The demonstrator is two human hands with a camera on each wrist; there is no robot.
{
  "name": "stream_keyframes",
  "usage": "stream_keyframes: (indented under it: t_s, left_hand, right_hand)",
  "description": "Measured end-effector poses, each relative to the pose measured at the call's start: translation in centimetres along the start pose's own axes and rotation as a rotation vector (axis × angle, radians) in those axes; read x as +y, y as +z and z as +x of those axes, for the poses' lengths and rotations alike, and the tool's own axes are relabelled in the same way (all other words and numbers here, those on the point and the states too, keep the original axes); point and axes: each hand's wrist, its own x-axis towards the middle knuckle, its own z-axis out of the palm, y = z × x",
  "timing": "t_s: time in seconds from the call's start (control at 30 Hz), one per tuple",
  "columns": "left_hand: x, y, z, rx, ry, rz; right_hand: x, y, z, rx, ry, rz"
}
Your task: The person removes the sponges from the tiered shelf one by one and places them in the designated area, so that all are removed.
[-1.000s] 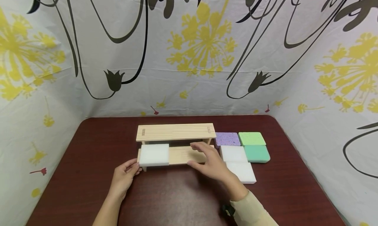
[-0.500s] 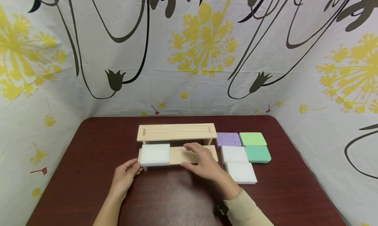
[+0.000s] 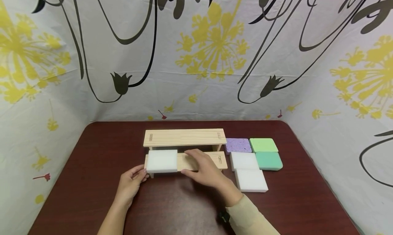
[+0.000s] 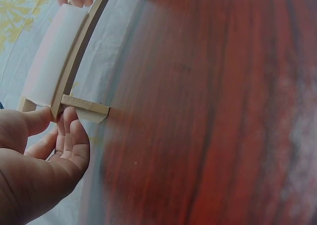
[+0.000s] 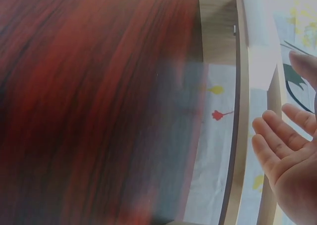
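Note:
A white sponge block lies flat on the left part of the front board of a low two-tier wooden rack. With thumb and fingers, my left hand pinches the left end of that board, beside the sponge; the left wrist view shows the thumb at the board's corner and the fingers below. My right hand hovers over the front board, just right of the sponge, thumb and fingers spread apart. In the right wrist view its palm holds nothing.
Right of the rack, purple, light green and teal sponges lie beside two white blocks on the dark red table. The rack's raised back board stands behind. A patterned cloth hangs around the table.
My right hand has moved left along the front board, closer to the white sponge block. My left hand keeps its hold on the rack's left end.

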Motion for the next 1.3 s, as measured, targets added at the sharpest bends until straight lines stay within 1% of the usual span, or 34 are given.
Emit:
stream_keyframes:
  t_s: [0.23, 0.63, 0.83, 1.07, 1.23, 1.3]
  left_hand:
    - [0.0, 0.0, 0.0, 0.005, 0.001, -0.004]
    - [-0.2, -0.1, 0.0, -0.002, 0.001, -0.005]
    - [0.0, -0.1, -0.1, 0.007, -0.001, -0.010]
    - [0.0, 0.0, 0.0, 0.007, 0.002, -0.014]
    - [-0.1, 0.0, 0.0, 0.010, -0.002, -0.014]
    - [-0.1, 0.0, 0.0, 0.007, -0.003, -0.012]
  right_hand:
    - [-0.4, 0.8, 0.7, -0.032, 0.020, -0.016]
    - [-0.8, 1.9, 2.0, -0.038, 0.004, -0.044]
    - [-1.1, 2.2, 2.5, -0.056, 0.020, -0.052]
    - [-1.2, 2.4, 2.6, -0.083, 0.038, -0.059]
    - [-1.1, 2.1, 2.4, -0.079, 0.052, -0.052]
    - [-0.9, 1.8, 2.2, -0.071, 0.046, -0.040]
